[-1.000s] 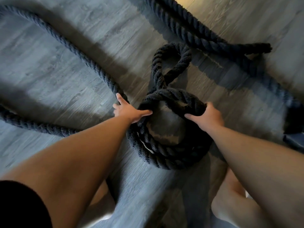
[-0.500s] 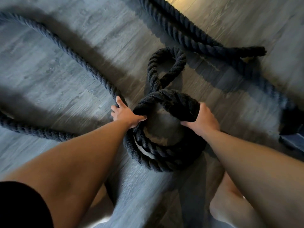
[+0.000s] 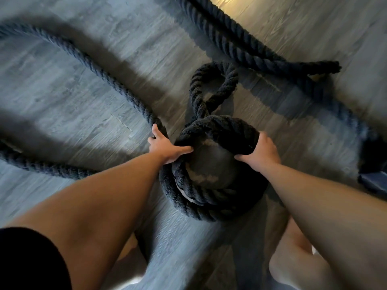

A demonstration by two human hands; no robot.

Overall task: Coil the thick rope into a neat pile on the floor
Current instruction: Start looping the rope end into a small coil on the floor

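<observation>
Head camera, looking down: a grey wooden floor [image 3: 73, 97], with an unclear dark object [image 3: 374, 181] at the right edge and a bare knee [image 3: 293, 266] at the bottom. A thick dark rope [image 3: 209, 208] lies coiled in a round pile at the centre. Loose lengths run away to the upper left and upper right, where its end [image 3: 333, 66] points right. The left hand [image 3: 167, 147] grips the rope at the pile's left side. The right hand [image 3: 260, 153] is curled round the top turn.
</observation>
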